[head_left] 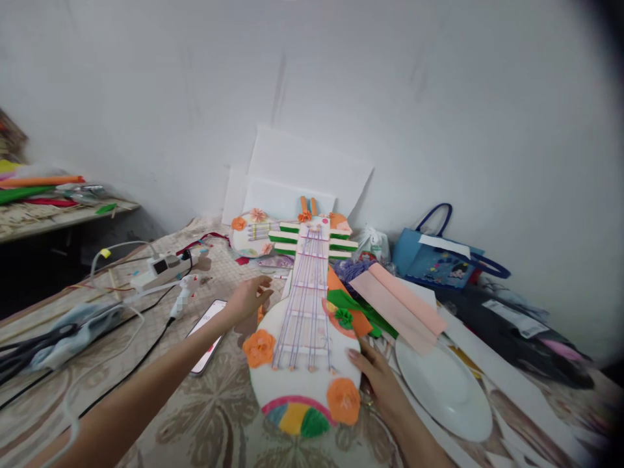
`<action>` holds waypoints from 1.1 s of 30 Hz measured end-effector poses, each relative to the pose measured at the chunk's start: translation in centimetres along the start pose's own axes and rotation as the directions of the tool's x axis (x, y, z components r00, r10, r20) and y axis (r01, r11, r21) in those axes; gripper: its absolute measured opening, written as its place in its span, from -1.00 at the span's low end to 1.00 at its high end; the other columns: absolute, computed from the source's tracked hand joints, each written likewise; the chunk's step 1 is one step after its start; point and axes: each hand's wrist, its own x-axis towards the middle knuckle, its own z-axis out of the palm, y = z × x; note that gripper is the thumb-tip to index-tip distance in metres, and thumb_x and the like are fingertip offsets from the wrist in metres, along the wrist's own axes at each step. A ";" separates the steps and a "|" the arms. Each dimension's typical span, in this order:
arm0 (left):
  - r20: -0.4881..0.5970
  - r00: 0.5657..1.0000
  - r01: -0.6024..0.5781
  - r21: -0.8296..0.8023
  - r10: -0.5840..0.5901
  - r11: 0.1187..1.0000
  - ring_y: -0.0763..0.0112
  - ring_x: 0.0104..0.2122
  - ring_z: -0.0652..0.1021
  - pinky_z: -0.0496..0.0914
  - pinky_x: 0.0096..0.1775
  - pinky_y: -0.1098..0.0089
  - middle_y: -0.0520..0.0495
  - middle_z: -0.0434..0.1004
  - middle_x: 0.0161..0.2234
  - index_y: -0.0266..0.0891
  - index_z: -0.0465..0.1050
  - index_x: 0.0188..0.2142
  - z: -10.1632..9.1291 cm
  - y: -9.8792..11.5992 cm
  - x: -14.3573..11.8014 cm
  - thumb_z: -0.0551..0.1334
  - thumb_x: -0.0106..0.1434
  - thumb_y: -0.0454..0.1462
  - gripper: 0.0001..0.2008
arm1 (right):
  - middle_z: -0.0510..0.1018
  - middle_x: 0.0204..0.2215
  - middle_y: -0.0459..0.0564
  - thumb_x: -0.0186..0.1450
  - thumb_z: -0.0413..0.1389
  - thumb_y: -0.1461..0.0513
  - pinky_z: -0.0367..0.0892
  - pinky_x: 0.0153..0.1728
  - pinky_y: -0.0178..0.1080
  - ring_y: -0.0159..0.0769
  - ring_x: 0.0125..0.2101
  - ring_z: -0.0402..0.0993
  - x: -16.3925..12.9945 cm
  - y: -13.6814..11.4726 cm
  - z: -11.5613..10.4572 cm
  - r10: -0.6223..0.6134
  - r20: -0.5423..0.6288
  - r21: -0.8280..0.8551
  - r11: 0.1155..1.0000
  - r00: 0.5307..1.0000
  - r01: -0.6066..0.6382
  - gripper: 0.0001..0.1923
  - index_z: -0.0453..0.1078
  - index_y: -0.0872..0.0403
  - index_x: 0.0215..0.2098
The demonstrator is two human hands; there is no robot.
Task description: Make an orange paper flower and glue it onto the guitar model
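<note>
A handmade white toy lute (pixel 312 325) fills the middle of the head view, its neck pointing away from me. Purple strings run along it, with green-edged pegs at both sides. Orange paper flowers and a striped half-circle decorate the body. My right hand (pixel 374 369) grips the body's right edge, thumb on the front face and fingers partly hidden behind. Beside the lute's left edge, my left hand (pixel 249 299) is raised with loosely bent fingers apart, holding nothing. A second decorated white piece (pixel 246 245) lies behind the pegs.
White boards (pixel 302 156) lean against the wall. On the left are a phone (pixel 209 335), a power strip (pixel 158 270), a glue gun (pixel 182 296) and scissors (pixel 39 348). Peach paper (pixel 390 305), a white oval plate (pixel 443 390) and a blue bag (pixel 431 257) occupy the right.
</note>
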 end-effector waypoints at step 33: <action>0.384 0.905 0.044 -0.508 0.181 0.860 0.39 -0.48 0.38 0.26 -0.36 0.38 -0.07 0.43 -0.46 -0.28 0.40 -0.27 3.0 1.0 -7.9 -0.12 0.19 0.17 -0.39 | 0.25 -0.76 -0.26 0.05 0.24 0.07 -0.17 -0.81 -0.48 -0.61 -0.79 -0.05 4.3 -4.0 -0.5 -0.048 -0.129 0.159 0.985 0.991 0.068 -0.73 0.38 0.10 -0.45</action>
